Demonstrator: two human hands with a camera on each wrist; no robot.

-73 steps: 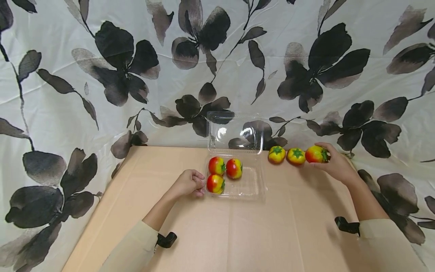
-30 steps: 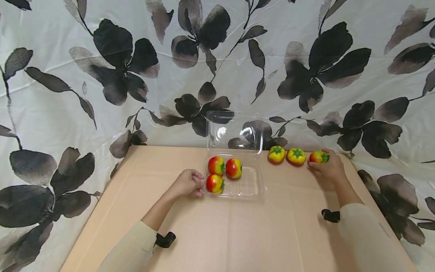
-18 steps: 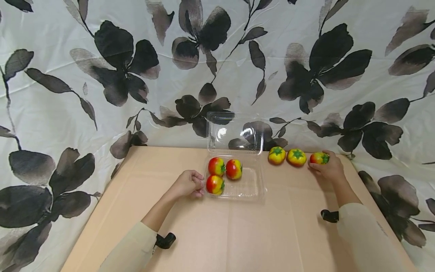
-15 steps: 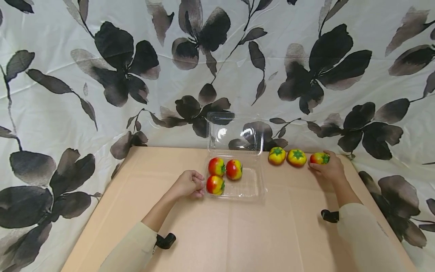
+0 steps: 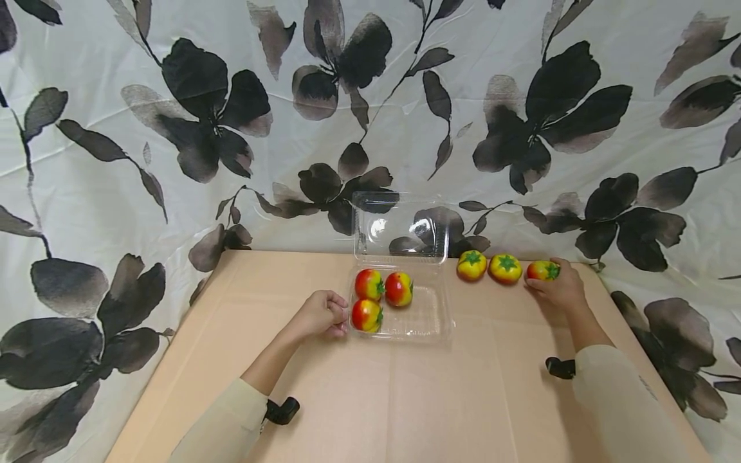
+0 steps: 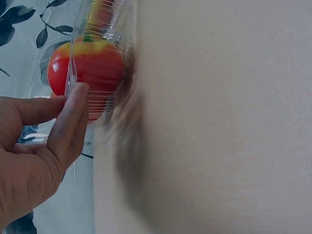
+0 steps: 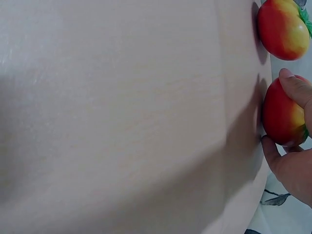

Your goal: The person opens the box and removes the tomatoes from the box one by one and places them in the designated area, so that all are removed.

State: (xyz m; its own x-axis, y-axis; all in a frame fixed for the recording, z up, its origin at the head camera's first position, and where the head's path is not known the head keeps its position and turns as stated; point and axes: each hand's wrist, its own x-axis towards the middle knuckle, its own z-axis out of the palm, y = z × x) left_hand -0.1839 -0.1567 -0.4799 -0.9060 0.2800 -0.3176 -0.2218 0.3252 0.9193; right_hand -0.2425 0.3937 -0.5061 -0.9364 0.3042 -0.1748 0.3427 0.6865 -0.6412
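A clear plastic clamshell container (image 5: 425, 315) stands with its lid raised at the back. Three red-and-yellow fruits with green leafy tops, one of them the nearest fruit (image 5: 366, 315), lie in its left part. My left hand (image 5: 320, 314) pinches the container's left rim between thumb and fingers, plain in the left wrist view. At the far right, my right hand (image 5: 564, 286) grips a similar fruit (image 5: 542, 270) from its right side. Thumb and fingers sit on either side of this fruit in the right wrist view, and its green top is partly covered.
Two more fruits, a middle one (image 5: 505, 269) and a left one (image 5: 471, 265), sit in a row along the tabletop's back edge. A floral cloth (image 5: 428, 141) hangs behind the light-brown tabletop (image 5: 405, 399). Each wrist carries a black camera.
Since the oldest frame, my right hand has come lower and slightly towards me with its fruit, its arm turning inward. Over the last second it barely moves. My left hand keeps its place.
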